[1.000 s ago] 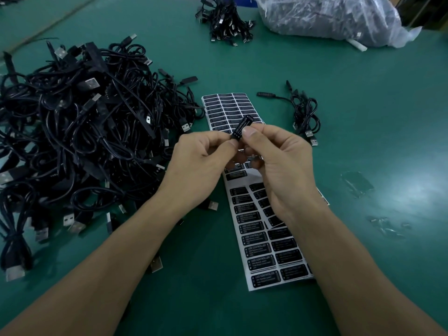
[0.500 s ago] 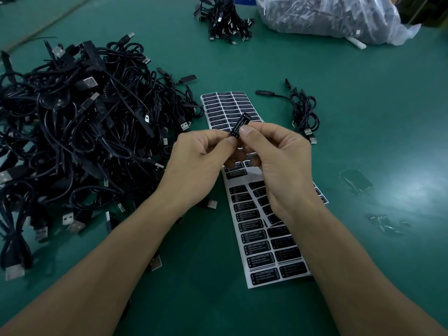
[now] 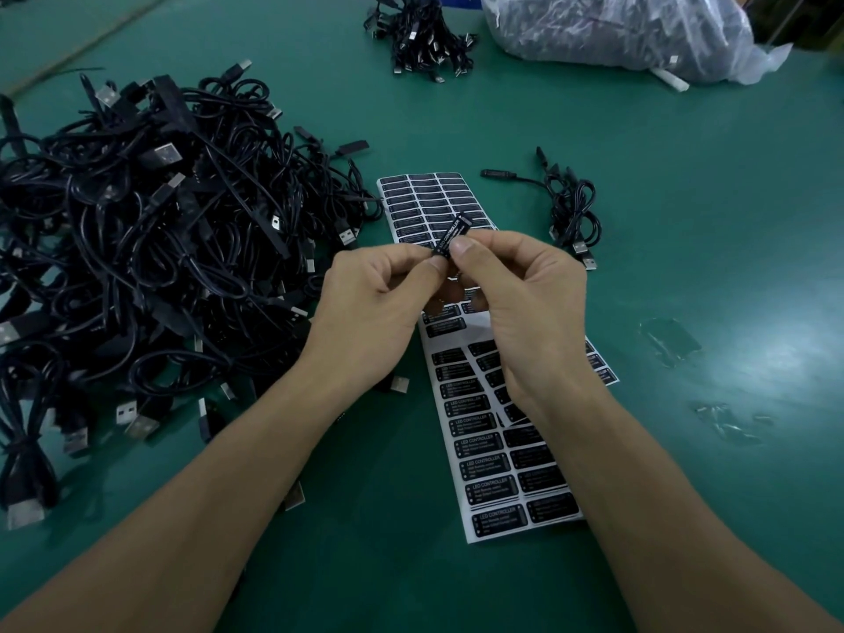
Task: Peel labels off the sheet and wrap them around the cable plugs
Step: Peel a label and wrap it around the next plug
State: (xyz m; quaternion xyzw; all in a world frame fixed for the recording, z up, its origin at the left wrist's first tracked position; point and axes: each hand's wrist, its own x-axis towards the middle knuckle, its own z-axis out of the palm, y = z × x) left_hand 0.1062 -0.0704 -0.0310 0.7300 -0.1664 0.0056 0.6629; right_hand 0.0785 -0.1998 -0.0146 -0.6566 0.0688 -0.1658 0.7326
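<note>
A slim black cable plug with a label reading "LED CONTROLLER" on it points up and to the right above the label sheet. My left hand and my right hand both pinch its lower end between thumb and fingertips. The white label sheet lies flat on the green table under my hands, with rows of black labels and some bare gaps near the middle. The plug's cable is hidden behind my hands.
A big tangled pile of black USB cables fills the left side. One coiled cable lies right of the sheet. A small bundle of cables and a clear plastic bag sit at the far edge. Clear scraps lie right.
Both hands keep pinching the plug in nearly the same place. The plug's label face has turned slightly more toward me.
</note>
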